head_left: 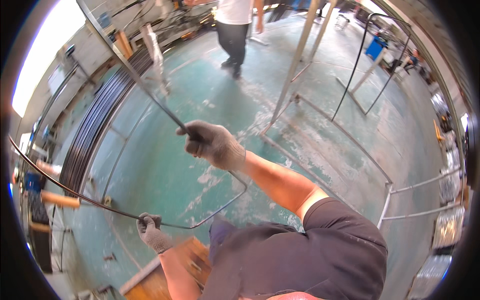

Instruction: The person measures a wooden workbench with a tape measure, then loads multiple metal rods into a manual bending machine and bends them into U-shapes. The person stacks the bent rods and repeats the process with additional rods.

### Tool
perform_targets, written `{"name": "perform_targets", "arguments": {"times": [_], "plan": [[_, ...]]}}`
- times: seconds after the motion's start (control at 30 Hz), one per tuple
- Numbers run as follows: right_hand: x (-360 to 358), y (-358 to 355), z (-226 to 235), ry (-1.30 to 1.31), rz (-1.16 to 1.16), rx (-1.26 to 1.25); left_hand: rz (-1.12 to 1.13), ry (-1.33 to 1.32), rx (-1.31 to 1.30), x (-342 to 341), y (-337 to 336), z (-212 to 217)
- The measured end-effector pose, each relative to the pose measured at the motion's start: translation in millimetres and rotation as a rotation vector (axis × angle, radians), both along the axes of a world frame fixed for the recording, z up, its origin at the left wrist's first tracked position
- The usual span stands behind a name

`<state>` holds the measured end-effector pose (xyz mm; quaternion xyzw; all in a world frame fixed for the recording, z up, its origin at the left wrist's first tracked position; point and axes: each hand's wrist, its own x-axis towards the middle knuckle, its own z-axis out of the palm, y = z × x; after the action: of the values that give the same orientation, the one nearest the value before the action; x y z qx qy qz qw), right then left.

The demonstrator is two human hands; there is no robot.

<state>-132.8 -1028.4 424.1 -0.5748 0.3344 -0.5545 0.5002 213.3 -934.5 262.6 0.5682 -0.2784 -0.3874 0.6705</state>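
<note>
Head view, looking down over the person's dark shirt (300,255) at a worn green floor (210,100). Right hand (212,145), in a grey knit glove, sits at frame centre with its fingers curled tight around a thin dark metal rod (150,95); the rod runs from this fist up toward the upper left of the frame. Left hand (150,231), also gloved, sits low and left of centre, fist closed around another stretch of the same rod, which sweeps off in a long curve toward the left edge. Between the two fists the rod passes under the right wrist, bends at a corner near lower centre and comes back to the left hand, forming an open loop held above the floor. A wooden block (175,265) lies just below the left hand. A thick bundle of dark rods (95,130) lies along the left side. Light metal frames (300,50) stand at upper centre and right. Another person (234,30) in dark trousers stands at the top, well apart.
</note>
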Motion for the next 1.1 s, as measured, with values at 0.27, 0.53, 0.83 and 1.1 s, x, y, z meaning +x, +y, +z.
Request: {"name": "perform_targets", "arguments": {"times": [0.27, 0.53, 0.83, 1.1], "plan": [[-179, -82, -94, 0.098, -0.477, 0.307, -0.196, 0.617, 0.07, -142, -289, -32], [-211, -173, 69, 0.206, -1.113, 0.063, -0.812, 1.124, 0.493, -395, -432, -40], [-392, -237, 342, 1.183, -1.385, -0.084, -1.582, 0.675, 0.365, -555, -480, 77], [-455, -237, 487, 1.735, -1.694, 0.094, -1.474, 0.421, 0.634, -552, -595, -35]]}}
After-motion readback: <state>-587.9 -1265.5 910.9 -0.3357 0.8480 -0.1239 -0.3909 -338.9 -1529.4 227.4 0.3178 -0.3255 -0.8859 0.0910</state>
